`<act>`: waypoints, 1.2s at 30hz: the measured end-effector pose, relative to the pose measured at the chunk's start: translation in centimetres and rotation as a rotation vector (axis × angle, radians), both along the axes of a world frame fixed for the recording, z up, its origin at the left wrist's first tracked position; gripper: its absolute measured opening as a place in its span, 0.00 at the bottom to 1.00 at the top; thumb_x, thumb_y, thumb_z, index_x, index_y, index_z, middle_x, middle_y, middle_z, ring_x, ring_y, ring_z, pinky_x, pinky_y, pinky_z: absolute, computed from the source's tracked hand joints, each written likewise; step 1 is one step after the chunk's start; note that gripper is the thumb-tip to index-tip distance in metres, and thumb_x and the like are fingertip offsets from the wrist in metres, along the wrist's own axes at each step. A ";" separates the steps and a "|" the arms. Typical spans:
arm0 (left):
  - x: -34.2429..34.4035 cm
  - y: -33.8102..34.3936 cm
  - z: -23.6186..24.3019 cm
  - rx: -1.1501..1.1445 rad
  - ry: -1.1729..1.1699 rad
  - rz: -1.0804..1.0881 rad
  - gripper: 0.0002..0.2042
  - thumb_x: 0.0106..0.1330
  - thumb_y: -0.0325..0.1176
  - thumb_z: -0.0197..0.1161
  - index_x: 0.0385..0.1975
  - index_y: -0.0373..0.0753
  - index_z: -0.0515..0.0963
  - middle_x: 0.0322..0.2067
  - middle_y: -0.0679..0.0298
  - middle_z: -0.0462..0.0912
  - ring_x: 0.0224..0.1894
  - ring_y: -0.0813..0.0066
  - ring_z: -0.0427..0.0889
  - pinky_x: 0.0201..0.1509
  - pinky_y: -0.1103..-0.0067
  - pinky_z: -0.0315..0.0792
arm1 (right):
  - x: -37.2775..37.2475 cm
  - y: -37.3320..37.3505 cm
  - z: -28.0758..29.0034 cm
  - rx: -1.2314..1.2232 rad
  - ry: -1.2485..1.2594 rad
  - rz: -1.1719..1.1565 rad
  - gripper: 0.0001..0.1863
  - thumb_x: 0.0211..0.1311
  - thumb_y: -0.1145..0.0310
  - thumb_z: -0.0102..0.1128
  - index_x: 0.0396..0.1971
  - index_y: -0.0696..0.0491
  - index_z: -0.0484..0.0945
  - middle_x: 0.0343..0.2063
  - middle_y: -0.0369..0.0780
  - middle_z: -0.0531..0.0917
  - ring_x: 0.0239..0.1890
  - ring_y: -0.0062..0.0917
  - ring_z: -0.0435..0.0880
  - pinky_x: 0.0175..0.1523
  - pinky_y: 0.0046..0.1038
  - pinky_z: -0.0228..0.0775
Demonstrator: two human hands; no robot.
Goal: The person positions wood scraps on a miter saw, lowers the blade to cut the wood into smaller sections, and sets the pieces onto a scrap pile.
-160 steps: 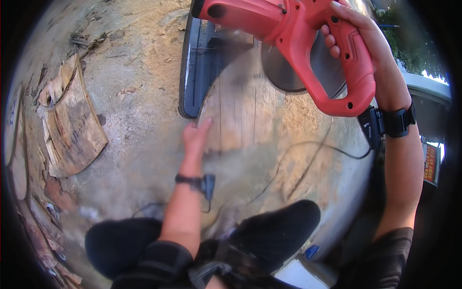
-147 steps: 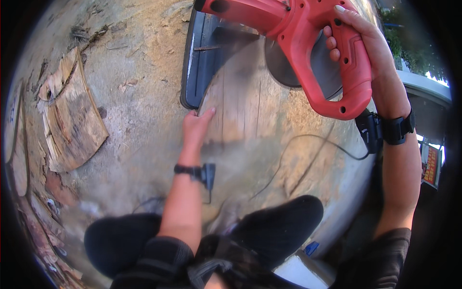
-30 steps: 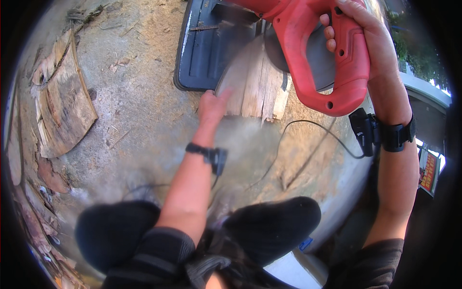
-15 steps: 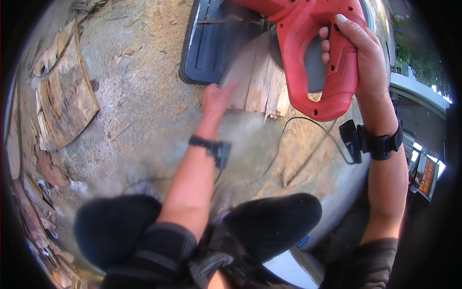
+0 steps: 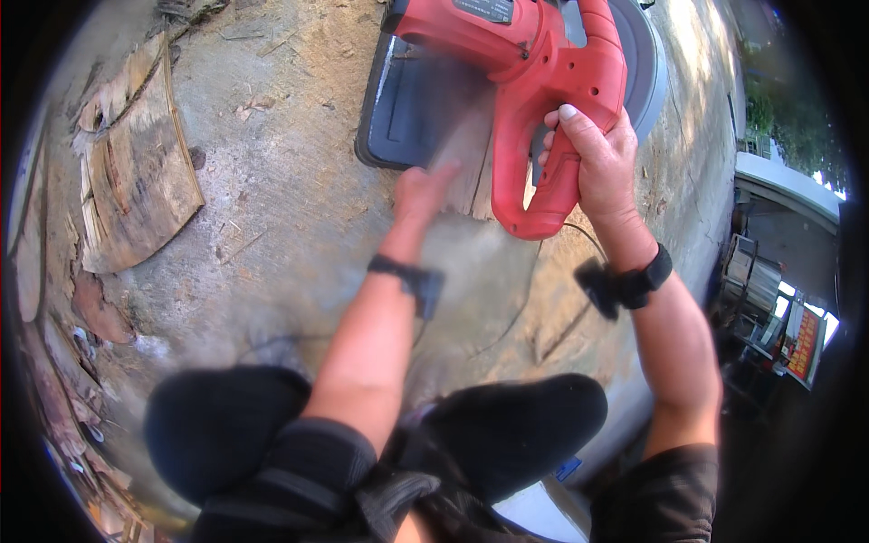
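My right hand [image 5: 605, 167] is wrapped round the rear loop handle of a red chop saw [image 5: 466, 36], thumb on top. The saw's round grey guard [image 5: 644, 63] shows beyond the handle, and its dark base [image 5: 389, 136] rests on the ground. A thin wooden board [image 5: 469, 185] lies across the base and under the saw head, which hides much of it. My left hand [image 5: 421, 195] grips the board's near left edge; its fingers are partly hidden and a little blurred. The blade's contact with the board is out of sight.
Broken plywood pieces [image 5: 140, 176] lie on the dusty concrete at the left, with more scraps along the left rim. A black cord [image 5: 587, 237] trails from the saw. My knees [image 5: 516, 434] are near the bottom. A rack [image 5: 751, 276] stands at the far right.
My right hand has brought the saw head down and to the left, covering more of the board. My left hand stays at the board's edge. The view has shifted slightly.
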State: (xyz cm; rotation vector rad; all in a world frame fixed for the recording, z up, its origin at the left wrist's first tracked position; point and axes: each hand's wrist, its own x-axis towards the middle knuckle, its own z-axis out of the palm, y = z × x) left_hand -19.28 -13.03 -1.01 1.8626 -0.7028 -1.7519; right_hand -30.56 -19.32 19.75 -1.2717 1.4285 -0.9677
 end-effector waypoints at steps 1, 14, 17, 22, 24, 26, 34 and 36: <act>-0.1 0.0 -0.2 -0.009 -0.003 -0.004 0.32 0.46 0.59 0.66 0.25 0.25 0.79 0.27 0.46 0.82 0.33 0.57 0.82 0.40 0.70 0.73 | -0.3 -0.3 0.6 0.033 0.024 0.011 0.13 0.56 0.70 0.60 0.36 0.60 0.69 0.26 0.41 0.78 0.20 0.22 0.78 0.22 0.26 0.75; 1.1 1.0 -2.6 -0.136 0.064 0.164 0.31 0.49 0.51 0.69 0.39 0.23 0.77 0.39 0.48 0.81 0.43 0.62 0.81 0.46 0.73 0.71 | -8.7 -0.5 13.3 -0.056 -0.157 0.094 0.24 0.69 0.62 0.41 0.54 0.67 0.64 0.40 0.50 0.80 0.35 0.27 0.82 0.42 0.25 0.77; 1.7 1.4 -1.2 -0.158 0.087 0.125 0.29 0.52 0.48 0.68 0.40 0.23 0.76 0.39 0.49 0.81 0.41 0.64 0.81 0.45 0.73 0.72 | -16.3 5.4 8.8 -0.006 -0.061 -0.252 0.21 0.67 0.63 0.46 0.52 0.65 0.66 0.37 0.47 0.81 0.32 0.23 0.81 0.36 0.24 0.78; 2.1 1.8 -1.1 -0.129 0.002 -0.016 0.28 0.53 0.47 0.67 0.42 0.24 0.76 0.39 0.51 0.81 0.37 0.67 0.81 0.43 0.75 0.72 | -21.2 15.2 -8.3 0.514 0.149 -0.558 0.17 0.59 0.67 0.56 0.44 0.62 0.73 0.26 0.39 0.79 0.23 0.21 0.78 0.27 0.22 0.74; 2.5 2.0 -3.0 -0.160 -0.018 -0.100 0.21 0.60 0.48 0.59 0.37 0.31 0.78 0.26 0.62 0.79 0.22 0.78 0.74 0.21 0.80 0.64 | -20.4 15.7 -15.0 0.487 0.309 -0.385 0.22 0.56 0.63 0.58 0.44 0.64 0.73 0.27 0.42 0.80 0.22 0.24 0.78 0.27 0.24 0.73; 3.8 2.2 -1.9 -0.171 -0.052 -0.142 0.21 0.59 0.48 0.60 0.37 0.32 0.77 0.25 0.63 0.78 0.21 0.80 0.72 0.19 0.81 0.62 | -17.2 14.5 -19.2 0.378 0.345 -0.328 0.24 0.50 0.62 0.62 0.43 0.64 0.73 0.29 0.46 0.81 0.26 0.28 0.80 0.33 0.30 0.74; 7.1 -3.0 6.3 -0.362 -0.512 -0.641 0.28 0.49 0.46 0.69 0.41 0.27 0.75 0.33 0.51 0.82 0.33 0.63 0.82 0.34 0.73 0.75 | -11.0 10.3 -20.6 0.325 0.744 -0.278 0.40 0.42 0.63 0.69 0.53 0.61 0.57 0.49 0.60 0.67 0.50 0.53 0.73 0.50 0.42 0.71; 6.5 -4.0 10.0 -0.324 -0.426 -0.646 0.28 0.48 0.48 0.68 0.38 0.27 0.76 0.33 0.46 0.82 0.35 0.62 0.82 0.36 0.72 0.75 | -11.4 11.1 -20.3 0.333 0.802 -0.326 0.37 0.42 0.63 0.69 0.51 0.60 0.59 0.45 0.57 0.72 0.48 0.49 0.75 0.49 0.41 0.71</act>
